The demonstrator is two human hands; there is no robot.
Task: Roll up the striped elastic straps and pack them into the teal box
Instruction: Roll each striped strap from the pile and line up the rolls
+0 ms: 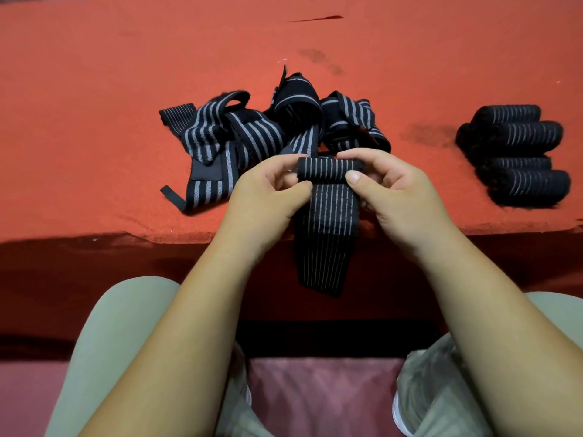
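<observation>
A black strap with thin grey stripes is partly rolled at its top end, and its loose tail hangs over the table's front edge. My left hand pinches the left end of the small roll. My right hand grips the right end, thumb on the roll's front. Behind my hands lies a tangled pile of unrolled striped straps. Several finished rolls lie side by side at the right. No teal box is in view.
The red cloth-covered table carries a few dark stains and a dark mark at the back. Its front edge runs just under my hands. Below are my knees in grey shorts and a pinkish patterned floor mat.
</observation>
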